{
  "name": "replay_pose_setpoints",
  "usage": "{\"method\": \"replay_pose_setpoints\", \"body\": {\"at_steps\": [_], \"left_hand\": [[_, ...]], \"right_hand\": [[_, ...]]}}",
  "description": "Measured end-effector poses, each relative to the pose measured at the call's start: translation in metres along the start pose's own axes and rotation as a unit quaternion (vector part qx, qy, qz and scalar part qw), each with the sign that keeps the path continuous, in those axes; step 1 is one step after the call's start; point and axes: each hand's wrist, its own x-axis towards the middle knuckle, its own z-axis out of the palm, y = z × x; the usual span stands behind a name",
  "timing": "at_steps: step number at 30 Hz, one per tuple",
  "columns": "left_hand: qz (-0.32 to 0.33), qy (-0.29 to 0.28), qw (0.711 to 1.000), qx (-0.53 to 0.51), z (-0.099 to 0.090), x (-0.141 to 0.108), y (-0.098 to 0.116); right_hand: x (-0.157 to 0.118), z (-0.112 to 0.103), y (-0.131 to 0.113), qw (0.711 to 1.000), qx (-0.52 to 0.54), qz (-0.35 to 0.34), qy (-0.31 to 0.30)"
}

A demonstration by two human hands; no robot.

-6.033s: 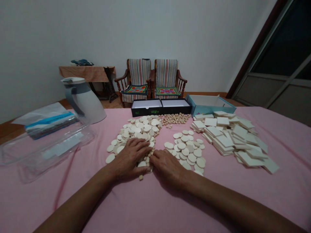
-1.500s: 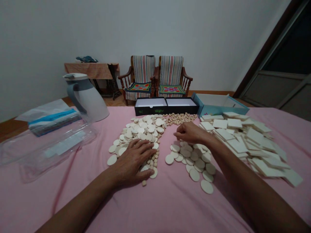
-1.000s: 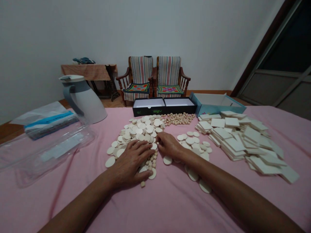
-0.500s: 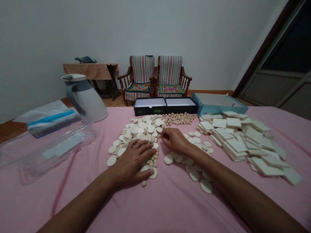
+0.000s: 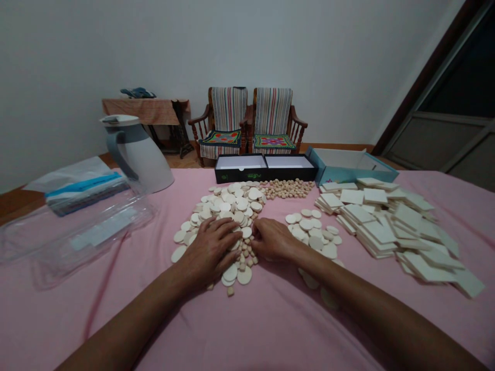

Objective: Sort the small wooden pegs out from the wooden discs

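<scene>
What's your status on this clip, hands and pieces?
Left hand flat on pale discs, beside small round pellets. Right hand curled at the pellets' edge. Right forearm lying over the lower discs.

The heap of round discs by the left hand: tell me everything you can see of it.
The heap of round discs is made of flat, cream-white discs of mixed sizes, matte, possibly wood or card. They overlap in loose layers on a pink cloth, spreading from just before a black box toward the person. The left hand lies spread on its near part. Small tan pieces mingle at its near right edge, and the right hand sits close beside them.
</scene>
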Motion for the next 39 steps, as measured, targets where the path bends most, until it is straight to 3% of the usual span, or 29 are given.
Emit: {"method": "replay_pose_setpoints", "body": {"at_steps": [4,7,11,13,15,17,19,20,32,36,39], "left_hand": [[-0.009,-0.014,1.0,0.009,-0.001,0.0,0.001],[-0.013,-0.025,1.0,0.012,-0.002,0.0,0.002],[-0.014,-0.017,1.0,0.006,-0.001,-0.001,0.002],[-0.014,-0.017,1.0,0.006,0.0,-0.001,0.001],[-0.014,-0.019,1.0,0.011,0.0,-0.001,0.001],[-0.017,-0.022,0.999,0.017,-0.001,-0.001,0.001],[-0.019,-0.024,0.999,0.02,-0.001,0.0,0.002],[-0.019,-0.026,0.999,0.02,-0.001,0.0,0.002],[-0.013,-0.024,0.999,0.028,0.0,-0.001,0.001],[-0.016,-0.025,0.999,0.029,0.003,-0.001,0.0],[-0.017,-0.027,0.999,0.029,0.005,-0.002,-0.002]], "right_hand": [[0.003,0.0,0.006,1.0,-0.006,-0.003,0.011],[0.009,-0.013,0.022,0.998,-0.036,0.023,0.038],[0.015,-0.035,0.04,0.975,-0.087,0.101,0.178],[0.014,-0.041,0.04,0.968,-0.067,0.083,0.225],[0.009,-0.04,0.034,0.986,-0.019,0.018,0.165],[0.002,-0.036,0.023,0.998,0.022,-0.058,0.034],[-0.007,-0.032,0.011,0.991,0.031,-0.116,-0.067],[-0.011,-0.03,0.006,0.986,0.025,-0.136,-0.089],[-0.021,-0.016,-0.017,0.982,-0.052,-0.157,-0.093],[-0.011,-0.017,-0.003,0.987,0.002,-0.148,-0.064],[0.002,-0.027,0.021,0.996,0.0,-0.09,0.006]]}}
